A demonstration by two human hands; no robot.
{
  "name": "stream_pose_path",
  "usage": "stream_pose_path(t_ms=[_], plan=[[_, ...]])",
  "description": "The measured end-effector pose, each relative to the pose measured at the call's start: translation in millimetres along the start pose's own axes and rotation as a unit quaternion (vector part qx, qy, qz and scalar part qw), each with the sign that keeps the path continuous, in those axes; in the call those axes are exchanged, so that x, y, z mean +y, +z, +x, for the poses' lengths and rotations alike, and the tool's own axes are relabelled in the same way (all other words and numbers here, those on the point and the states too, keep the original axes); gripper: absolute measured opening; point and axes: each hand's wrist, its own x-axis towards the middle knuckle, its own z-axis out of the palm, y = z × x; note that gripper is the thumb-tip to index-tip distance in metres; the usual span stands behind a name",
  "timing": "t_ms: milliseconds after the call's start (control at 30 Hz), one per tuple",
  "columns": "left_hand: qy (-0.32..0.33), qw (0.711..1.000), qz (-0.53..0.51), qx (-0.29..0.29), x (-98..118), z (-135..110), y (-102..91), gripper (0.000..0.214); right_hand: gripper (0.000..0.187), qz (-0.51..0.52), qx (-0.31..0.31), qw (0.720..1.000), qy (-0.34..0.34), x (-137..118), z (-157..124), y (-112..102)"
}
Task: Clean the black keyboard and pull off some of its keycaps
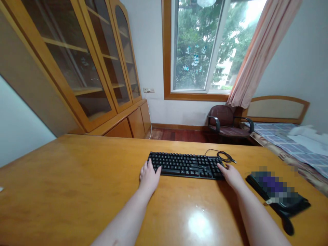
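A black keyboard [183, 166] lies on the wooden desk [77, 191], its long side facing me. My left hand [149, 175] grips its left end, thumb at the front edge and fingers along the side. At the opposite end, my right hand [230, 175] holds the keyboard with the thumb over the number keys; some of its fingers are hidden. The keyboard's thin black cable [225, 157] lies coiled just behind its right end, plug pointing right.
Right of my right arm lies a dark, partly blurred package [279, 191], with a black rounded item [287, 225] at its near end. Beyond the desk stand a glass-door cabinet [112, 112], a brown armchair [225, 121] and a bed [289, 136].
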Motion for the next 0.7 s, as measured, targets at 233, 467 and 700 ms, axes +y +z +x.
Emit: stream_pose_path(t_ms=[233,467,700], plan=[[-0.071,0.997,0.005,0.029,-8.2,19.0,-6.8,0.063,0.037,0.369,-0.235,0.871,0.226,-2.4,-24.9,1.4],[-0.069,0.994,-0.056,0.062,-19.2,28.6,1.2,0.066,0.03,0.388,-0.246,0.87,0.178,-19.7,-45.0,7.0],[-0.058,0.947,-0.313,0.036,-23.2,32.6,6.3,0.066,0.03,0.229,-0.061,0.945,-0.224,-22.6,-80.3,9.8]])
